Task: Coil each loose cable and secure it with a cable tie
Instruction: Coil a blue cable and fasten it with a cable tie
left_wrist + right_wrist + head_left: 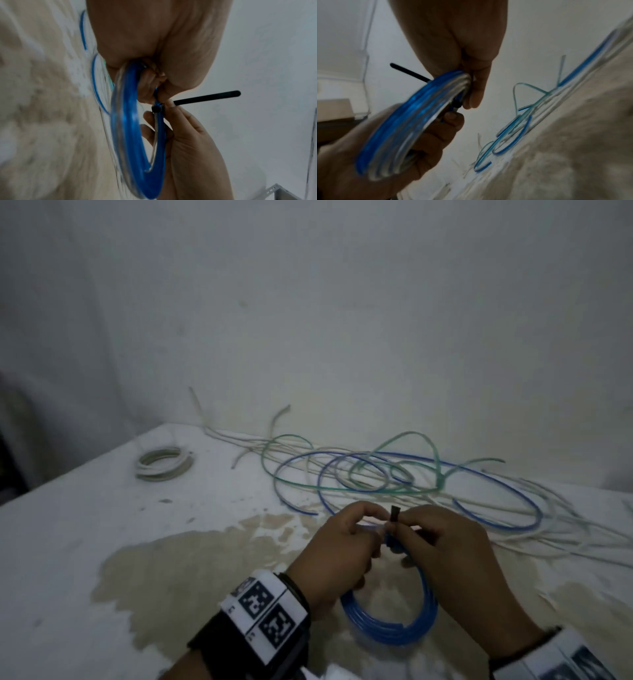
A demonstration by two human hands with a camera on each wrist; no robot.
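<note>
Far left on the stained white tabletop point(85, 542) sits a finished coil of pale white-and-green cable point(164, 464), well apart from the action. Moving right, the left hand point(337, 546) curls its fingers round the top of the coiled blue plastic cable point(390, 621), a neat multi-turn ring held just above the tabletop at the near centre, its strands glossy and stacked tight. At the top of that ring, a thin black plastic cable tie point(205, 97) wraps the bundle; its small square head point(156, 109) sits against the strands and its tail pokes out straight. Right of it, the right hand point(455, 556) pinches the tie and cable together, so both grips are closed on the work. Further right and far, loose blue, green and white cables point(411, 477) sprawl in loops toward the wall point(342, 302) and trail to the right edge. The near left tabletop offers open surface.
</note>
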